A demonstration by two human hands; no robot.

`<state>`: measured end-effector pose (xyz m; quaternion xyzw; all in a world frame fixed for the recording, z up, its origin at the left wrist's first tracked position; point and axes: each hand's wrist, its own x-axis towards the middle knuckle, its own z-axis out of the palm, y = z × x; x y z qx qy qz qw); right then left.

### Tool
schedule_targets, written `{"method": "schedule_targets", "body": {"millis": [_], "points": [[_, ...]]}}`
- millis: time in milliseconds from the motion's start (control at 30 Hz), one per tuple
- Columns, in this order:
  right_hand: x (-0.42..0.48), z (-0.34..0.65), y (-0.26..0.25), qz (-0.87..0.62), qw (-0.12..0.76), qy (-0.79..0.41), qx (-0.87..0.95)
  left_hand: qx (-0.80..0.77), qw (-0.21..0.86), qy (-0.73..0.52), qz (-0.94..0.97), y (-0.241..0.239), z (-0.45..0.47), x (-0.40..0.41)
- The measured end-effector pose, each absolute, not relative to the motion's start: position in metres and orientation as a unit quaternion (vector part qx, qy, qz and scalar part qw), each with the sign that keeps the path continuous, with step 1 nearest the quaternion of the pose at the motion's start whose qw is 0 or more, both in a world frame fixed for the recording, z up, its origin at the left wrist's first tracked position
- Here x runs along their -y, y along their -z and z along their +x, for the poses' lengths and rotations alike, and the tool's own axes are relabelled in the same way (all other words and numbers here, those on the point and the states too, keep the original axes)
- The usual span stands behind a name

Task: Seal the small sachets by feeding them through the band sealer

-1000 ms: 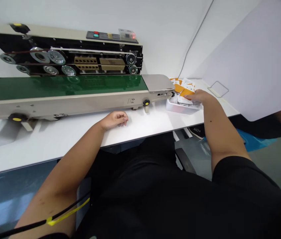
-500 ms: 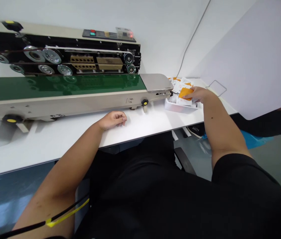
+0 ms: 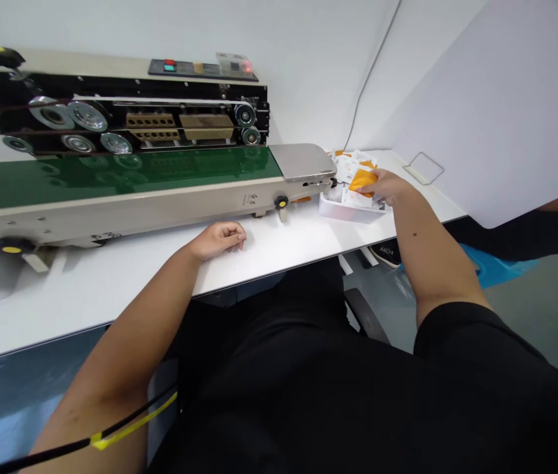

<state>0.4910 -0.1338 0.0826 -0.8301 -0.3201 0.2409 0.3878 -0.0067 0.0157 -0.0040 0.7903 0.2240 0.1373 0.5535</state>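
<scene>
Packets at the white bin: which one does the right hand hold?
The orange packet pinched by the right hand; the other orange pieces show behind it, nearer the wall.

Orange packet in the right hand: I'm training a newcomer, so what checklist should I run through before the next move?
1. Grip of the right hand on the orange packet: ok, pinched at its edge.
2. Left hand free: ok, curled, nothing visible in it.
3. White bin upright on the table: ok.
4. Red indicator light lit: ok.
5. Green belt moving or stopped: cannot tell.
</scene>
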Motion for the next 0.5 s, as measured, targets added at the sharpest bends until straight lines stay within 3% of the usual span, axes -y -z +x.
{"method": "schedule_targets", "body": {"millis": [500], "points": [[0.134, 0.501, -0.102, -0.786, 0.559, -0.144, 0.222, -0.221, 0.539, -0.143, 0.8, -0.001, -0.008, -0.015]]}}
